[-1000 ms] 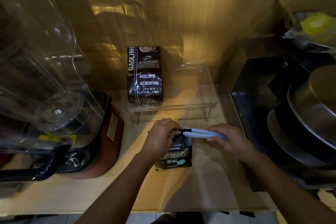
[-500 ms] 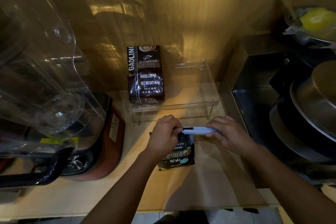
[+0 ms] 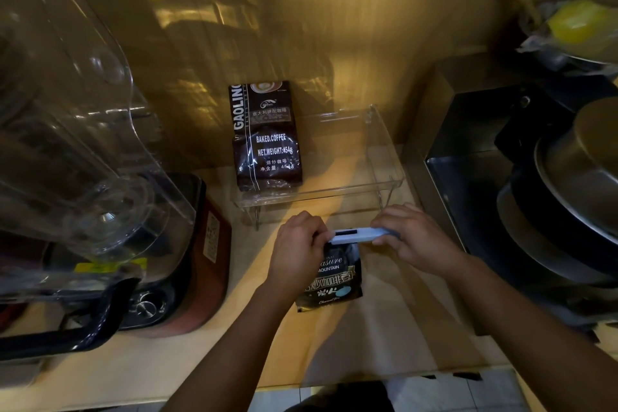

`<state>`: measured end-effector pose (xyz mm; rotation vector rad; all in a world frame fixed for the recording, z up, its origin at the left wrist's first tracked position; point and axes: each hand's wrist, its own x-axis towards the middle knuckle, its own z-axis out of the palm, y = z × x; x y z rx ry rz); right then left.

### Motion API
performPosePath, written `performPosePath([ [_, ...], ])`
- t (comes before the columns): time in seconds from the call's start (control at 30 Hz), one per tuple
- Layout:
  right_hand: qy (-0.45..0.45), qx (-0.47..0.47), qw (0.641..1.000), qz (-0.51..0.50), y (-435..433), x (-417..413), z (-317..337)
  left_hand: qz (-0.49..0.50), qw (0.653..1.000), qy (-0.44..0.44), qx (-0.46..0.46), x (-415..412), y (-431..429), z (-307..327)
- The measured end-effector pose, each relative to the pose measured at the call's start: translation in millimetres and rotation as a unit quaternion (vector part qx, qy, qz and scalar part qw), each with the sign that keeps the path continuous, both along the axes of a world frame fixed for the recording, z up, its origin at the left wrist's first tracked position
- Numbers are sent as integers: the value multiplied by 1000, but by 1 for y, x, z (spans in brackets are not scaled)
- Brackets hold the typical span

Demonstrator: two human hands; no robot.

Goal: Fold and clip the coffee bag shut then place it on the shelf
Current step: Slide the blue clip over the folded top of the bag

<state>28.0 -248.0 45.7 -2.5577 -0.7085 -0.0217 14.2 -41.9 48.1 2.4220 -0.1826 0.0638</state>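
A small dark coffee bag (image 3: 334, 281) stands on the wooden counter in front of me, its folded top under a pale blue bag clip (image 3: 357, 235). My left hand (image 3: 296, 252) grips the bag's top left and the clip's left end. My right hand (image 3: 414, 239) pinches the clip's right end. The clip's two arms lie together across the fold. Just behind the hands stands a clear acrylic shelf (image 3: 384, 177) on thin legs, with a larger dark coffee bag (image 3: 266, 137) upright on its left part.
A large blender (image 3: 77, 150) with a clear jug and red base fills the left side. Stacked metal pans (image 3: 575, 184) and a steel box stand at the right. A wooden wall runs close behind the shelf. The counter's front edge is near my elbows.
The clip's two arms, spread apart at the right end a second ago, have come together over the bag's folded top. Both hands stayed on the clip's ends.
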Motion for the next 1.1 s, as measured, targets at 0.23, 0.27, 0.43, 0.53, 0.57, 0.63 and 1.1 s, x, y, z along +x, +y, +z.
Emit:
performPosePath([
  [0.23, -8, 8, 1000, 15, 11, 5, -1, 9, 1000, 8, -16, 0, -3, 1],
  [0.27, -9, 12, 1000, 17, 15, 4, -2, 5, 1000, -2, -13, 0, -3, 0],
  [0.43, 1, 37, 999, 34, 41, 3, -8, -27, 999, -32, 25, -1, -8, -3],
  [0.53, -6, 53, 998, 31, 50, 3, -9, -58, 997, -26, 40, -1, -5, -4],
  [0.57, -5, 57, 998, 27, 50, 3, -10, -70, 997, -18, 41, -1, -3, -3],
  [0.63, 2, 57, 998, 29, 48, 3, -12, -90, 995, -4, 49, 1, 0, -1],
  [1.1, 102, 219, 965, -102, 26, -3, -18, -62, 996, 60, -38, 6, 8, 1],
])
